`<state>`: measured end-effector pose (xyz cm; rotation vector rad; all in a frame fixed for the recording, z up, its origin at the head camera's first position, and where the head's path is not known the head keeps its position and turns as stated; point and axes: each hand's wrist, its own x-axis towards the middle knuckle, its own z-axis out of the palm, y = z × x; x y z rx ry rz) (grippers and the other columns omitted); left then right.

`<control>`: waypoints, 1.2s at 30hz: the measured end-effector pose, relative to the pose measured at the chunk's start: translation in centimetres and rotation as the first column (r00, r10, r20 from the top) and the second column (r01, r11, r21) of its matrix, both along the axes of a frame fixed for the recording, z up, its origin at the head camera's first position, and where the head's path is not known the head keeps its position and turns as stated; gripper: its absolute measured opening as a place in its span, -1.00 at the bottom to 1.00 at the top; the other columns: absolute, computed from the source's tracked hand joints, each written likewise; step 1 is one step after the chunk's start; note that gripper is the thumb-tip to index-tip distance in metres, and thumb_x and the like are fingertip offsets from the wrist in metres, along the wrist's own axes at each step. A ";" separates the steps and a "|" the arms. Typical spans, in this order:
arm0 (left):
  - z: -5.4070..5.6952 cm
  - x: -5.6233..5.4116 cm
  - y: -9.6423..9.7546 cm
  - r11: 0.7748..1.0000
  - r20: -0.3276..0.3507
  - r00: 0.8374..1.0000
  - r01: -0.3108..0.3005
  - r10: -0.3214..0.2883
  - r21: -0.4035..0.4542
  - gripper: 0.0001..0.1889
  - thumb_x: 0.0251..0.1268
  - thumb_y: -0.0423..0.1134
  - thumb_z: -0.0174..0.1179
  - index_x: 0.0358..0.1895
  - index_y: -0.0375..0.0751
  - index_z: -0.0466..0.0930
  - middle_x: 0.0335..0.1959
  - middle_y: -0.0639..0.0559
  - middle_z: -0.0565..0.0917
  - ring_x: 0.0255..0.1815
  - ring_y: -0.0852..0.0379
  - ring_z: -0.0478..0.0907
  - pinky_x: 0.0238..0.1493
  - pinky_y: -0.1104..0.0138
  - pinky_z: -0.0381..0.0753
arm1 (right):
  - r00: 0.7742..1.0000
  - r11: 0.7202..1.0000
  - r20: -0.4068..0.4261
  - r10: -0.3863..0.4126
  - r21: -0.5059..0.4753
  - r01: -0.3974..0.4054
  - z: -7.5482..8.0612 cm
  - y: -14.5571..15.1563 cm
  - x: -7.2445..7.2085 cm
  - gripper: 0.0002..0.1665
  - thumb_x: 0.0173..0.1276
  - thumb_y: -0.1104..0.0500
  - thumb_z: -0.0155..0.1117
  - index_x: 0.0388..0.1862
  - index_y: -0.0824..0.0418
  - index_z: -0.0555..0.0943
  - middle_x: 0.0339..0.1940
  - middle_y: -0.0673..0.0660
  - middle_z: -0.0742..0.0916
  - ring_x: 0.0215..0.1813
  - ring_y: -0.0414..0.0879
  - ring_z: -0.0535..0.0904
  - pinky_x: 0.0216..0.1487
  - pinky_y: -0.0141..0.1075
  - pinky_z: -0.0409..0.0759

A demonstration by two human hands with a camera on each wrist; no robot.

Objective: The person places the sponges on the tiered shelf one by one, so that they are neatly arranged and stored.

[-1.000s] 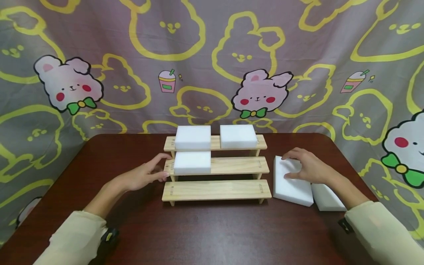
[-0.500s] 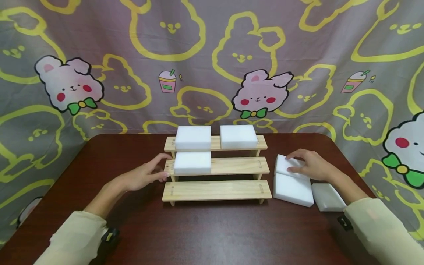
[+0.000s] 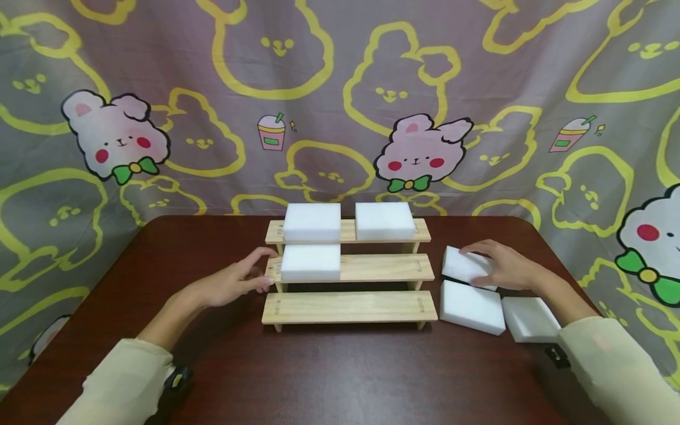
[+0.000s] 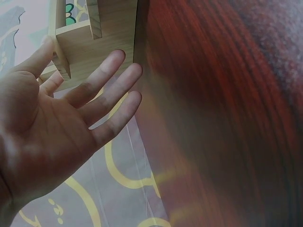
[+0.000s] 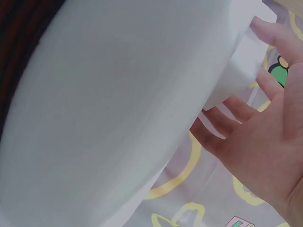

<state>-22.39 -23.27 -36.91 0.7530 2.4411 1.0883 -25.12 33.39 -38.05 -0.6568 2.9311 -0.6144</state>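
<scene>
A three-tier wooden step stand (image 3: 349,306) stands mid-table with white foam blocks on it: a block (image 3: 311,219) and another block (image 3: 383,218) on the top tier, and a third block (image 3: 310,260) at the left of the middle tier. My left hand (image 3: 228,285) holds the middle tier's left end between thumb and index finger; the other fingers (image 4: 111,101) extend loosely. Right of the stand, my right hand (image 3: 507,268) grips a foam block (image 3: 461,264) between thumb and fingers. Its near side faces another block (image 3: 471,307), with a narrow gap between them.
One more white block (image 3: 531,320) lies at the right, beside my right forearm. The dark red-brown table (image 3: 340,378) ends at a patterned curtain (image 3: 319,88) behind the stand. Dark wrist-worn devices sit at both sleeves.
My right hand has drawn the far block away from the block nearer me, so a gap now separates them. The left hand stays at the stand's end.
</scene>
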 end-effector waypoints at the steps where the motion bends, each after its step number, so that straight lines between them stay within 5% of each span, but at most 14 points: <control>1: 0.0 0.0 0.0 1.000 0.002 1.000 0.001 -0.001 0.001 -0.46 0.65 -0.14 0.09 0.47 -0.19 0.07 -0.15 -0.21 0.69 -0.08 -0.12 0.65 -0.03 -0.02 0.59 | 1.000 1.000 0.001 0.008 -0.004 -0.008 0.0 0.1 0.0 -0.21 0.07 0.10 0.70 0.27 0.31 0.60 0.24 0.41 0.61 0.25 0.31 0.47 0.16 0.25 0.45; 15: 0.3 0.1 0.2 1.000 0.021 1.000 0.004 -0.004 0.025 -0.44 0.64 -0.19 0.11 0.49 -0.19 0.06 -0.13 -0.21 0.68 -0.07 -0.10 0.64 -0.01 -0.03 0.58 | 0.998 1.000 0.062 0.016 0.019 -0.017 0.3 0.9 0.1 -0.08 0.01 0.28 0.66 0.40 0.26 0.51 0.12 0.37 0.58 0.04 0.16 0.48 -0.02 0.03 0.48; 23: 0.2 0.1 0.1 1.000 0.016 1.000 0.003 -0.003 0.018 -0.45 0.65 -0.18 0.10 0.48 -0.19 0.06 -0.13 -0.22 0.68 -0.07 -0.11 0.64 -0.01 -0.03 0.58 | 0.999 1.000 -0.045 -0.001 0.005 0.002 0.4 0.7 0.0 -0.08 0.02 0.18 0.72 0.38 0.26 0.50 0.09 0.33 0.65 -0.04 0.10 0.50 -0.11 -0.04 0.48; 32: 0.0 0.1 -0.1 1.000 0.004 1.000 0.001 -0.001 0.007 -0.46 0.65 -0.15 0.09 0.48 -0.18 0.08 -0.14 -0.23 0.68 -0.07 -0.14 0.64 0.01 -0.05 0.58 | 0.987 0.991 -0.118 -0.113 -0.082 0.103 1.2 0.4 0.2 -0.10 0.06 0.12 0.73 0.35 0.30 0.51 0.23 0.39 0.64 0.17 0.27 0.56 0.07 0.18 0.46; 36: 0.0 -0.1 -0.1 1.000 -0.005 1.000 0.008 -0.008 0.006 -0.45 0.65 -0.15 0.10 0.48 -0.18 0.08 -0.13 -0.22 0.69 -0.07 -0.12 0.65 0.01 -0.05 0.58 | 0.975 0.979 -0.134 -0.178 -0.127 0.161 1.7 0.2 0.2 -0.10 0.09 0.08 0.72 0.35 0.31 0.51 0.23 0.40 0.62 0.09 0.25 0.53 0.00 0.11 0.50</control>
